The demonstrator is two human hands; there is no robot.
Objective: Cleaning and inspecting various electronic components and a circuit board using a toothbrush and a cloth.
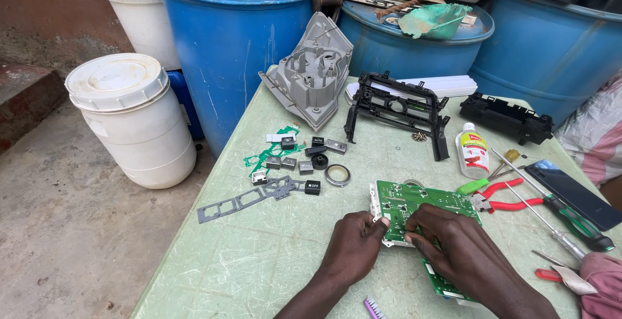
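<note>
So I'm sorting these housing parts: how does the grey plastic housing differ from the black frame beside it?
The grey plastic housing is light grey, mostly solid, and leans tilted against the blue barrel. The black frame is black, an open skeleton with cut-outs, standing on the green table. Both are moulded plastic parts, untouched by either hand.

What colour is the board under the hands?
Green, seen in the head view: the board.

Both forearms are bare, with no sleeves, gloves, rings or watch.
</note>
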